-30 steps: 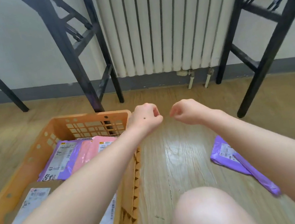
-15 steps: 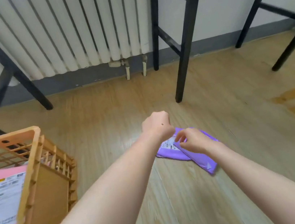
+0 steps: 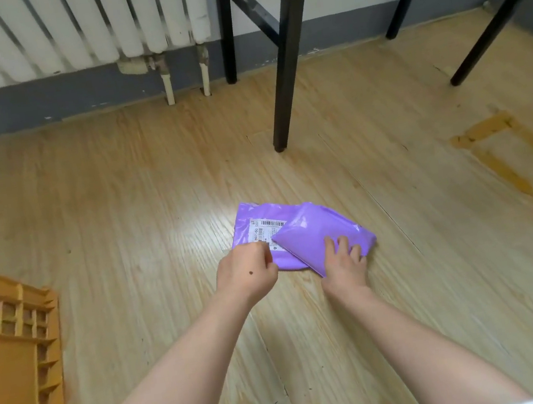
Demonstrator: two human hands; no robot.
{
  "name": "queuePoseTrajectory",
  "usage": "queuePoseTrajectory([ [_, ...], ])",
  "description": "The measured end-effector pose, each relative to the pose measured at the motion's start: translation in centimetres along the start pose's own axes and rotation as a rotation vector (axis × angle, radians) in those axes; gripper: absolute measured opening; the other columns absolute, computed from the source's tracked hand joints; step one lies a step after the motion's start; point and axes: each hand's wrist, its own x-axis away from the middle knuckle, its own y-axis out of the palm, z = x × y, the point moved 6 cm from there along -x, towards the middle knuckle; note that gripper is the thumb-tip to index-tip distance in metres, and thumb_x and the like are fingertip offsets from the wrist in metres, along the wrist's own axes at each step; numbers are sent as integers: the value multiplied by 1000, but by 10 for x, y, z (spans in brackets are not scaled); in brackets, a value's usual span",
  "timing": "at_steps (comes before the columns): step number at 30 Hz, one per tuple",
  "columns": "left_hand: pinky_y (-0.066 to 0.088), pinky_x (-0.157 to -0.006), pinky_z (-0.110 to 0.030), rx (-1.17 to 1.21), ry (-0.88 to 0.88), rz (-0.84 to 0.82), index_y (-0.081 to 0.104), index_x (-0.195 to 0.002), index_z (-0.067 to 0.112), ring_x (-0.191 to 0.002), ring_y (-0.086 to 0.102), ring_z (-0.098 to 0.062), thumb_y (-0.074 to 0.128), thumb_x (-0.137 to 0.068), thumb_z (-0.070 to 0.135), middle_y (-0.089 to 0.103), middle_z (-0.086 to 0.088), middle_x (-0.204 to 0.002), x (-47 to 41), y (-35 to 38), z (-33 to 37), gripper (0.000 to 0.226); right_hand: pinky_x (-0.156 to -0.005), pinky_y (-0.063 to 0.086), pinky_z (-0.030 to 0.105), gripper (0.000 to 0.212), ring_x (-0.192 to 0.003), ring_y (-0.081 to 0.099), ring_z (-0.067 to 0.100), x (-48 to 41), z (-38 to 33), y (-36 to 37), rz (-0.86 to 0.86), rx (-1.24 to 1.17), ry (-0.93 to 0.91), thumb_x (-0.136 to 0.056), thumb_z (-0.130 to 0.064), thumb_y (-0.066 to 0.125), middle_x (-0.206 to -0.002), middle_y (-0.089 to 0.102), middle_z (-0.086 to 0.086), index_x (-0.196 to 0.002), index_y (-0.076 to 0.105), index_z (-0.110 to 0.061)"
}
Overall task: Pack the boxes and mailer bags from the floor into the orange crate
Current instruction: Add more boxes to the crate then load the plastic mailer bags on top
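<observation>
A purple mailer bag [image 3: 299, 228] lies on the wooden floor in the middle of the head view, its right part folded over the white label. My left hand [image 3: 247, 271] is at the bag's near left edge with curled fingers that seem to pinch it. My right hand [image 3: 343, 259] rests flat on the folded flap, fingers spread and fairly straight. The orange crate [image 3: 16, 356] shows only as a corner at the left edge, well apart from the bag; its contents are hidden.
A black table leg [image 3: 285, 79] stands just beyond the bag, with more black legs [image 3: 487, 30] at the far right. A white radiator [image 3: 69, 27] and its pipes line the wall. Orange tape marks [image 3: 488, 133] lie on the floor to the right.
The view swung right, away from the crate. Both hands came down from mid-air onto the purple mailer bag, the left to its near edge and the right flat on the flap.
</observation>
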Motion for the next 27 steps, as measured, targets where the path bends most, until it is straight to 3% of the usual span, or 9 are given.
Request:
queuePoseTrajectory([
  [6, 36, -64, -28, -2, 19, 0, 63, -93, 19, -88, 59, -24, 46, -84, 18, 64, -1, -89, -3, 2, -4, 19, -80, 47, 39, 58, -106, 49, 36, -8, -5, 5, 141, 70, -35, -78, -8, 62, -124, 45, 11, -132, 41, -14],
  [10, 35, -64, -28, 8, -1, 10, 64, -93, 19, -88, 59, -24, 47, -85, 19, 63, -1, -90, -1, -2, -10, 19, -50, 49, 39, 62, -69, 56, 39, -7, -5, -2, 247, 52, -95, -37, -2, 83, -85, 56, 17, -96, 62, -5],
  [14, 37, -66, -27, -5, -4, 15, 64, -93, 20, -88, 59, -25, 47, -85, 19, 63, -1, -91, 2, -6, -10, 19, -39, 45, 37, 67, -53, 54, 36, -7, -1, -18, 300, -20, -139, -23, 2, 82, -71, 53, 16, -83, 53, -5],
  [17, 37, -67, -28, -1, 1, 23, 64, -93, 20, -89, 59, -24, 47, -84, 18, 64, 0, -91, 6, -12, -7, 19, -40, 45, 38, 59, -57, 55, 39, 2, -1, -38, 315, -22, -148, -27, 8, 78, -74, 54, 20, -82, 58, -1],
  [20, 36, -67, -28, 3, 16, 33, 64, -94, 20, -90, 59, -24, 48, -84, 18, 65, 1, -92, 10, -18, 0, 19, -64, 48, 45, 45, -88, 55, 42, 10, 1, -55, 285, -33, -144, -64, 6, 67, -102, 53, 20, -107, 55, -2],
  [22, 36, -68, -28, 3, 22, 37, 64, -95, 18, -92, 59, -25, 47, -85, 17, 65, 0, -94, 14, -23, 4, 20, -74, 47, 44, 42, -98, 51, 39, 13, 5, -65, 287, -49, -115, -77, 1, 60, -113, 49, 16, -117, 49, -6],
  [27, 41, -69, -30, -23, 53, 48, 65, -94, 15, -94, 60, -26, 47, -83, 15, 68, -5, -95, 24, -36, 7, 21, -82, 44, 42, 42, -105, 52, 37, 26, 4, -80, 236, -127, -56, -79, 4, 52, -116, 48, 14, -118, 42, -8],
])
